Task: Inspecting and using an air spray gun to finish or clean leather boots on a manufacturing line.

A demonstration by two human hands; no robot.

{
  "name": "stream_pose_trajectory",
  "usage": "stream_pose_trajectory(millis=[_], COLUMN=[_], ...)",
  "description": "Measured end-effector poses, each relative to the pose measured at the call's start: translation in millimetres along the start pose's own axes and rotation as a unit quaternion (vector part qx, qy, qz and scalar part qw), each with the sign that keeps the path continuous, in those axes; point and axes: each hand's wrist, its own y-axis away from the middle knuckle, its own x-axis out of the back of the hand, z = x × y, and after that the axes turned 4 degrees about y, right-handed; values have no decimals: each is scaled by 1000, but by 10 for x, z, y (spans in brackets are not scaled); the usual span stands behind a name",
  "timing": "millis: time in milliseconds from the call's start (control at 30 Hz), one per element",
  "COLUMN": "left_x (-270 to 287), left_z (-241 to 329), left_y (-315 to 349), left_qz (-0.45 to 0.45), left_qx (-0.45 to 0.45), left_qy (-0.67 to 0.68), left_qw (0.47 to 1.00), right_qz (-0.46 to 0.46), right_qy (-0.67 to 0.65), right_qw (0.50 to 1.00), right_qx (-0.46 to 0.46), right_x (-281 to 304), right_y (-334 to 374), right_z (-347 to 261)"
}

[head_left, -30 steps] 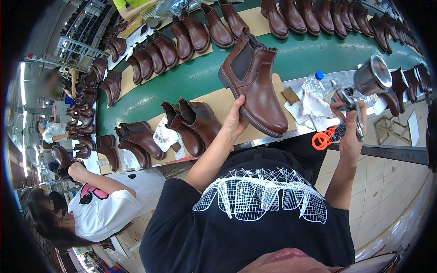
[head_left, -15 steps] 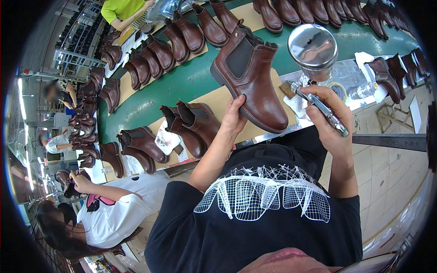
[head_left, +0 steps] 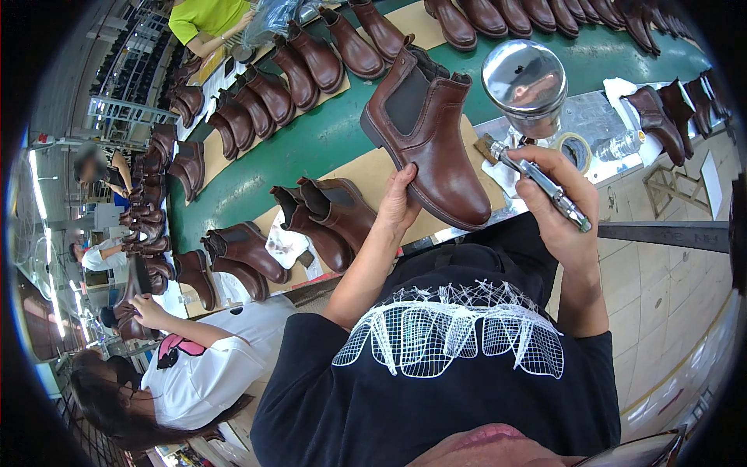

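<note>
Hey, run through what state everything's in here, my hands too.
Left hand: closed on the held boot
Held boot: off the bench, tilted toe-down
Right hand: closed around the spray gun
Spray gun: held, trigger state unclear
Metal cup: upright, covered
Tape roll: lying flat
White cloth: stained
Far-side boots: standing in rows

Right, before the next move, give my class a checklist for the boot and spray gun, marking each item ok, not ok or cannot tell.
1. Brown Chelsea boot held: ok, left hand grips it by the sole.
2. Spray gun held: ok, in the right hand.
3. Spray gun apart from the boot: ok, a gap shows between them.
4. Metal cup covered: ok, its lid is on.
5. Cup filled: cannot tell, the metal hides its inside.
6. Trigger released: cannot tell, not clearly visible.
</note>
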Motion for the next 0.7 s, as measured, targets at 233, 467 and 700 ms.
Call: stream_pose_trajectory(millis=[233, 467, 700], left_x=[61, -56, -247], left_z=[80, 67, 205], left_y=[-70, -442, -1511], left_qz=[24, 16, -10], left_qx=[21, 58, 40], left_qy=[35, 103, 136], left_qw=[999, 993, 990], right_qz=[63, 76, 83], right_qy=[40, 8, -19], right_qw=[997, 989, 975], right_qx=[-37, -123, -205], right_x=[239, 537, 652], right_y=[95, 187, 155], right_z=[224, 435, 530])
